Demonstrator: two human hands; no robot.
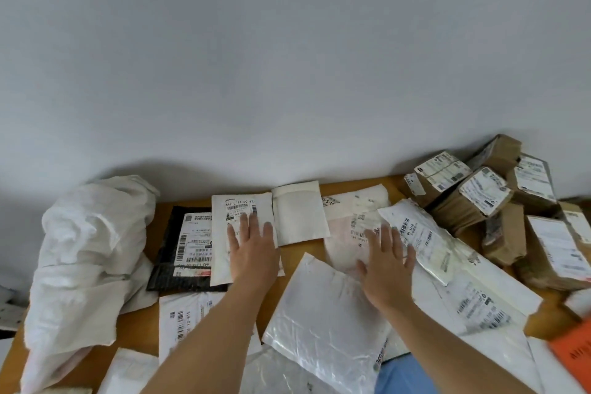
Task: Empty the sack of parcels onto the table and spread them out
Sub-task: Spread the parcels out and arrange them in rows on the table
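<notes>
The white woven sack lies crumpled and slack on the left of the wooden table. Flat parcels cover the table's middle. My left hand rests flat, fingers apart, on a white mailer with a label that overlaps a black mailer. My right hand lies flat with spread fingers on a pale pink-white mailer, beside a labelled white mailer. A large glossy white mailer sits between my forearms. Neither hand grips anything.
Several brown cardboard boxes are piled at the table's back right against the pale wall. A white padded envelope lies at the back centre. More white mailers spread along the near edge; an orange parcel shows at the right edge.
</notes>
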